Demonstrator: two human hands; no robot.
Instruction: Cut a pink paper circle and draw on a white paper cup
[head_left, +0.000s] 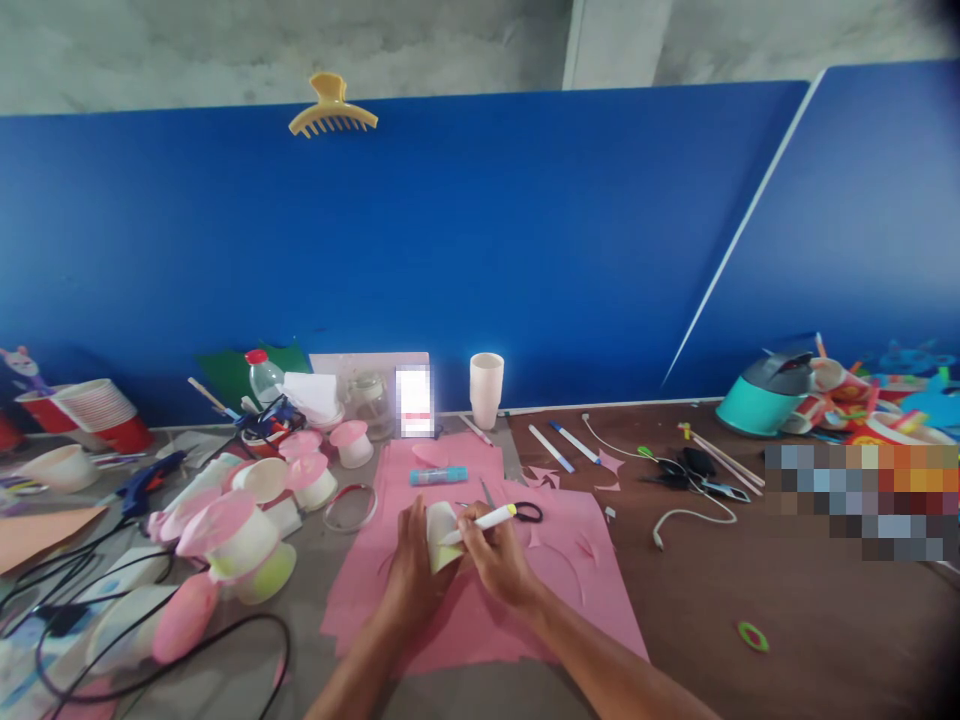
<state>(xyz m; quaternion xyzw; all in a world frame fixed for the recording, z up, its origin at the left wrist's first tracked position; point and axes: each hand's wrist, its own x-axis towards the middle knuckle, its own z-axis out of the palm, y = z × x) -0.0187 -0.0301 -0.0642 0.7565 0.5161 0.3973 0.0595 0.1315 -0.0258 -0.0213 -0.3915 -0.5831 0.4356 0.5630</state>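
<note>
My left hand (409, 560) holds a small white paper cup (441, 532) tilted on its side, over a pink paper sheet (555, 590). My right hand (495, 555) grips a white marker with a yellow end (484, 521), its tip resting against the cup. Just beyond my hands lie black-handled scissors (517, 510) and a blue glue stick (439, 476) on the pink sheet.
Pink-lidded paper cups (240, 530) crowd the left, with black cables (150, 660), a blue glue gun (146, 485) and red cups (97, 410). A stack of white cups (486, 388) stands by the blue partition (480, 230). Pens (562, 445), a white cable (675, 515) and a teal container (765, 395) lie right.
</note>
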